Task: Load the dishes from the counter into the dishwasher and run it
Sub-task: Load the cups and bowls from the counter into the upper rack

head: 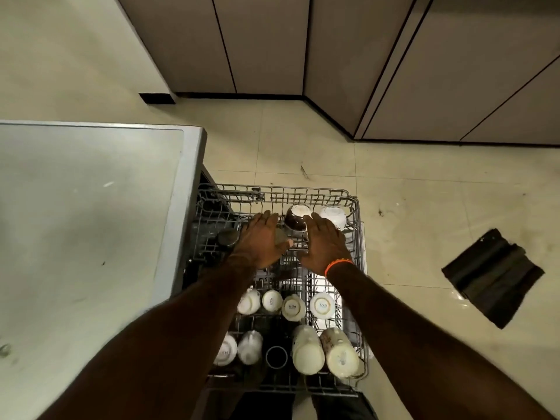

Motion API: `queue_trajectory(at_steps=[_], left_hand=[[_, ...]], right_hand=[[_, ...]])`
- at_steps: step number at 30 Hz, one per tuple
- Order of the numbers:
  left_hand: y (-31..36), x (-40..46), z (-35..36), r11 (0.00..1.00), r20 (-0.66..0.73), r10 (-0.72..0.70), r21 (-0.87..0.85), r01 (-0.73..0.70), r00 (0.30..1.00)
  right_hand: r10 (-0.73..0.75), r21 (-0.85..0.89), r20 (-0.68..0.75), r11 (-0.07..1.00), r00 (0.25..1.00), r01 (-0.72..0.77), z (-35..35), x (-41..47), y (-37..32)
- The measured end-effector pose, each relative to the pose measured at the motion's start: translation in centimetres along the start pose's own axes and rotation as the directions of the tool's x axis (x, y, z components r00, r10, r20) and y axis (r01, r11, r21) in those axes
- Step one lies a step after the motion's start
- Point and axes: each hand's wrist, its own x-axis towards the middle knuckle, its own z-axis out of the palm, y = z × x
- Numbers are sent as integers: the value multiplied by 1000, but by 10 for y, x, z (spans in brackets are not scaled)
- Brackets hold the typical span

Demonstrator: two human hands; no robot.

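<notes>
The dishwasher's wire rack (359, 225) is pulled out over the floor below me. Upturned white cups (322, 305) and two tall white mugs (307, 350) fill its near half. At the far end stand an upturned dark brown cup (295, 221) and a white cup (333, 216). My left hand (260, 241) lies palm down over the rack's far middle, its thumb and fingers round a greyish glass (281, 236) that is mostly hidden. My right hand (324, 244) is flat beside it, fingers straight, fingertips against the brown cup.
A grey worktop (91, 207) runs along the left, right beside the rack. A dark round vessel (227, 237) sits in the rack's left side. Grey cabinet fronts (266, 43) line the far wall. A black cloth (494, 274) lies on the tiled floor to the right.
</notes>
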Motion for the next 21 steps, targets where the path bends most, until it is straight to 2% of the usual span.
queue_trajectory(at_steps=[5,13,21], left_hand=[[6,-46,-10,1000,-59,-18,-8,17,998],[34,-130,-31,996,-187,-72,-58,62,980],[47,-229,-22,985,-363,-168,-94,144,917]], right_hand=[[-55,-61,-11,997,998,55,-11,-37,-21],[-228,-158,-36,963,973,220,-20,-98,-36],[-446,-239,-18,871,895,430,-21,-153,-63]])
